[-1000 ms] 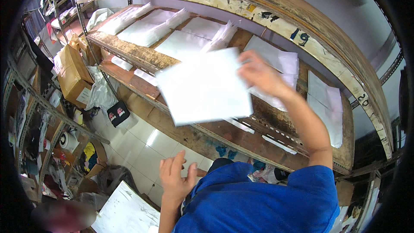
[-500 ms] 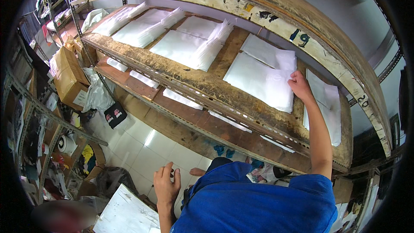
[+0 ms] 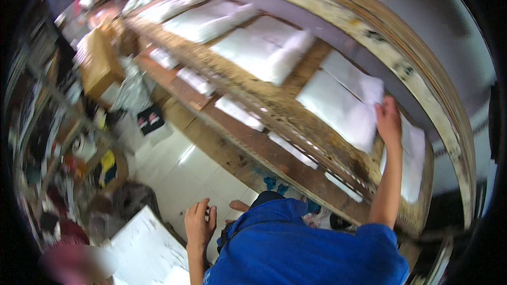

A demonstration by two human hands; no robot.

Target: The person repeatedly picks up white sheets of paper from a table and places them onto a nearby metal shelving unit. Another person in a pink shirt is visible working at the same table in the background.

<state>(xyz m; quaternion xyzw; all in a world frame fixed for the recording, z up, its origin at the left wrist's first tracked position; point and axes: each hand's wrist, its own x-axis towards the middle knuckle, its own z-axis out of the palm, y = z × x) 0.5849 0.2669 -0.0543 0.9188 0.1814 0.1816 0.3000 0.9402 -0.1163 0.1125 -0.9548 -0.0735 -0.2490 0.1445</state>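
Note:
My right hand (image 3: 389, 121) reaches to the right edge of a stack of white sheets (image 3: 338, 106) on the wooden shelf (image 3: 264, 91). Its fingers are curled closed at that edge, though motion blur softens them. Just right of the wrist lies another white stack (image 3: 413, 158), partly hidden behind my forearm. Low in front of the shelf, my left hand (image 3: 200, 224) hangs open and holds nothing, fingers apart. More white stacks, such as the one (image 3: 259, 47) to the left, lie in a row along the same board.
A lower shelf (image 3: 211, 106) carries more white stacks. Overhead runs a thick board edge (image 3: 369, 30). Cardboard boxes (image 3: 99, 66) and a plastic bag (image 3: 132, 92) stand at the left. A white panel (image 3: 145, 248) lies at lower left, near a cluttered rack (image 3: 53, 100).
The view has swung, so the shelf and stacks sit further right and lower, and it is now blurred. My right hand stays by the same stack's edge; my left hand remains low and open.

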